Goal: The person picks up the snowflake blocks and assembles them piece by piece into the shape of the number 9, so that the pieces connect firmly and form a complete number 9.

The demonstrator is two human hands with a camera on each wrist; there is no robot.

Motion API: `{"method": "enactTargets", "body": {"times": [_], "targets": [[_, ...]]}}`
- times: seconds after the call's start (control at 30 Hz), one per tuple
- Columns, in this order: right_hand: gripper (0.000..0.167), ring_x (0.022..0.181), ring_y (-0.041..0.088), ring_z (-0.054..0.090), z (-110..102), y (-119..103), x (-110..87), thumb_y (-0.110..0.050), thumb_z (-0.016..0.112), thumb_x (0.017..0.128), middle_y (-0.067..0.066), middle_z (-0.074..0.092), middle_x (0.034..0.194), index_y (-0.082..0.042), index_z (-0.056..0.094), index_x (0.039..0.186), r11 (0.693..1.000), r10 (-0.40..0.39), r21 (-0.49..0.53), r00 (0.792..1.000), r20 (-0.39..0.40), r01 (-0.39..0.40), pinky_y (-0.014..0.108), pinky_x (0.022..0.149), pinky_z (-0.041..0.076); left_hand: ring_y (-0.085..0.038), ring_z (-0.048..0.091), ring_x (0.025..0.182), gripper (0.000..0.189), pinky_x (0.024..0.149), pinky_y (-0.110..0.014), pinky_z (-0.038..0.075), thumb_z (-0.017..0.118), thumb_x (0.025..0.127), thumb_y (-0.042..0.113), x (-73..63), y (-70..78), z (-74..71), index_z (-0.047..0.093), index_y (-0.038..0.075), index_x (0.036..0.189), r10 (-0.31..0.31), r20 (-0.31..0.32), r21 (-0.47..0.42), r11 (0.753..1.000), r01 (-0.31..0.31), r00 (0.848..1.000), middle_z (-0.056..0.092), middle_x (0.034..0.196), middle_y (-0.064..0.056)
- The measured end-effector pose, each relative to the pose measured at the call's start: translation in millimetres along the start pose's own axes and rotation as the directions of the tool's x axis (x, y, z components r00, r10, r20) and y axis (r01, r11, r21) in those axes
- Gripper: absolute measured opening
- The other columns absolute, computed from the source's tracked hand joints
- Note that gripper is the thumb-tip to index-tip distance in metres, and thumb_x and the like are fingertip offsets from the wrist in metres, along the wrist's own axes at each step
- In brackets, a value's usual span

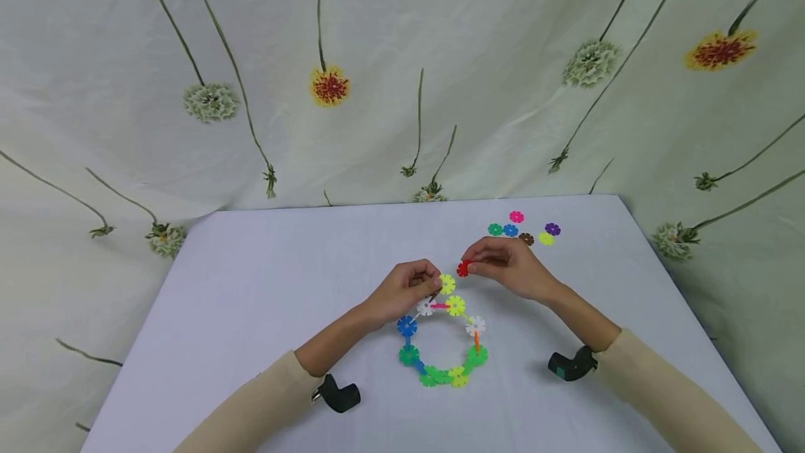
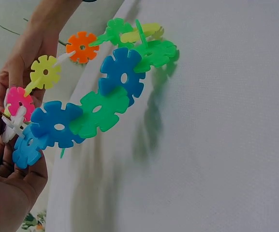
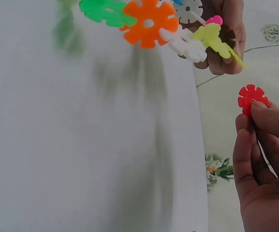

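Observation:
A ring of interlocked notched plastic discs, in blue, green, yellow, white, orange and pink, hangs above the table, its shadow below it. My left hand (image 1: 405, 289) pinches the ring at its far left part, by a white disc (image 1: 425, 307). Next to those fingertips a yellow disc (image 1: 447, 284) sticks up from the ring. Between thumb and fingers my right hand (image 1: 512, 268) holds a red disc (image 1: 463, 268), apart from the ring. In the right wrist view the red disc (image 3: 248, 94) is just below the yellow end. My left fingers partly hide a brown disc.
Loose discs lie beyond my right hand near the table's back edge, among them a pink disc (image 1: 516, 217), a purple disc (image 1: 553, 229) and a brown disc (image 1: 526, 238). A flowered cloth (image 1: 377, 145) hangs behind the white table (image 1: 283, 264).

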State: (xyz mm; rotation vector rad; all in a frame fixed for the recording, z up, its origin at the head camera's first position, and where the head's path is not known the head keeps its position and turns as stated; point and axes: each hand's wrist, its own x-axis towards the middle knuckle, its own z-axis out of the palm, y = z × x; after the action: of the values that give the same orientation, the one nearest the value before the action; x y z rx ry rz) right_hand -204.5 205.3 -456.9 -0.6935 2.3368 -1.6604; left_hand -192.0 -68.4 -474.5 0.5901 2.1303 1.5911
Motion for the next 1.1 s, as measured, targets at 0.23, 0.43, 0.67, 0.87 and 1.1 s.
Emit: {"method": "enactTargets", "body": {"times": [0.23, 0.43, 0.67, 0.87, 1.1], "targets": [[0.012, 0.103, 0.042, 0.076, 6, -6, 1.7, -0.005, 0.075, 0.100, 0.019, 0.079, 0.108, -0.006, 0.075, 0.112, 0.998, -0.013, 0.056, 1.000, 0.011, 0.012, 0.027, 0.091, 0.064, -0.014, 0.061, 0.086, 0.020, 0.082, -0.019, 0.054, 0.061, 0.109, 0.019, -0.8, -0.2, -0.7, 0.067, 0.001, 0.116, -0.003, 0.003, -0.020, 1.000, 0.003, 1.000, 0.068, 0.100, -0.011], [0.011, 0.103, 0.046, 0.075, 10, -4, 1.2, -0.003, 0.072, 0.101, 0.018, 0.079, 0.108, -0.006, 0.075, 0.112, 0.998, -0.033, 0.055, 0.999, 0.026, 0.031, 0.032, 0.091, 0.065, -0.014, 0.062, 0.086, 0.020, 0.082, -0.019, 0.054, 0.061, 0.110, 0.019, -2.3, 0.4, -1.5, 0.067, 0.000, 0.115, -0.005, 0.003, -0.026, 1.000, 0.005, 1.000, 0.068, 0.103, -0.018], [0.012, 0.098, 0.036, 0.075, 15, -7, -1.3, -0.004, 0.072, 0.101, 0.013, 0.079, 0.105, -0.009, 0.078, 0.111, 0.997, -0.069, -0.029, 0.998, -0.004, 0.069, 0.026, 0.089, 0.063, -0.012, 0.061, 0.082, 0.018, 0.080, -0.019, 0.054, 0.061, 0.109, 0.018, -1.7, -0.8, -0.3, 0.067, 0.001, 0.113, 0.008, 0.005, -0.029, 1.000, -0.008, 1.000, 0.068, 0.096, -0.007], [0.011, 0.094, 0.028, 0.076, 16, -16, -5.3, -0.008, 0.075, 0.100, 0.005, 0.081, 0.102, -0.015, 0.080, 0.108, 0.976, -0.151, -0.156, 0.988, 0.003, 0.150, 0.026, 0.088, 0.063, -0.011, 0.059, 0.078, 0.016, 0.075, -0.021, 0.052, 0.061, 0.108, 0.015, 1.0, -0.4, 3.9, 0.068, 0.001, 0.109, 0.025, 0.010, -0.037, 0.999, -0.025, 1.000, 0.066, 0.091, -0.002], [0.011, 0.089, 0.009, 0.074, 14, -15, -11.6, -0.007, 0.078, 0.098, 0.011, 0.081, 0.099, -0.016, 0.079, 0.105, 0.967, -0.168, -0.195, 0.986, 0.002, 0.165, 0.026, 0.084, 0.063, -0.013, 0.060, 0.077, 0.017, 0.075, -0.020, 0.053, 0.062, 0.108, 0.014, 6.3, 3.9, 8.3, 0.069, -0.002, 0.110, 0.055, 0.025, -0.038, 0.998, -0.054, 0.998, 0.067, 0.091, -0.008]]}}
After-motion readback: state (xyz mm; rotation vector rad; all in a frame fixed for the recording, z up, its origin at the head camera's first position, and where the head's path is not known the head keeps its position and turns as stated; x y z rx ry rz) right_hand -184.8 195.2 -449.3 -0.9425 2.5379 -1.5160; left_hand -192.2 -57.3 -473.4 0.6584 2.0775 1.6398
